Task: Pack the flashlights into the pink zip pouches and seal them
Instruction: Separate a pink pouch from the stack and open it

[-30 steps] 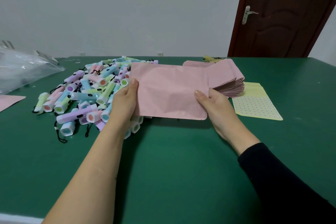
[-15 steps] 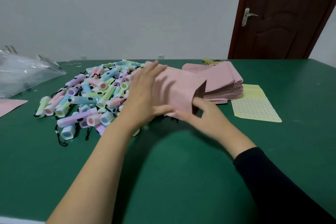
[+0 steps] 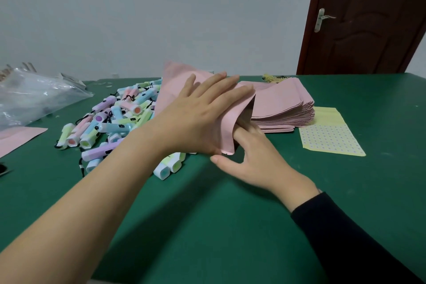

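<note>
My left hand (image 3: pixel 198 120) lies flat, fingers straight, against the pink pouch (image 3: pixel 175 80), which is tilted up between the flashlights (image 3: pixel 119 117) and the pouch stack (image 3: pixel 283 103). My right hand (image 3: pixel 258 163) has straight fingers inside its mouth.

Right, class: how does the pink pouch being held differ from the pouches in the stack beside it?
The held pouch is raised and tilted; the stack lies flat on the table. The held pouch's mouth gapes, fingers of the right hand inside, the left hand flat on its outside; the stack's pouches are flattened and untouched. Both are the same plain pink.
</note>
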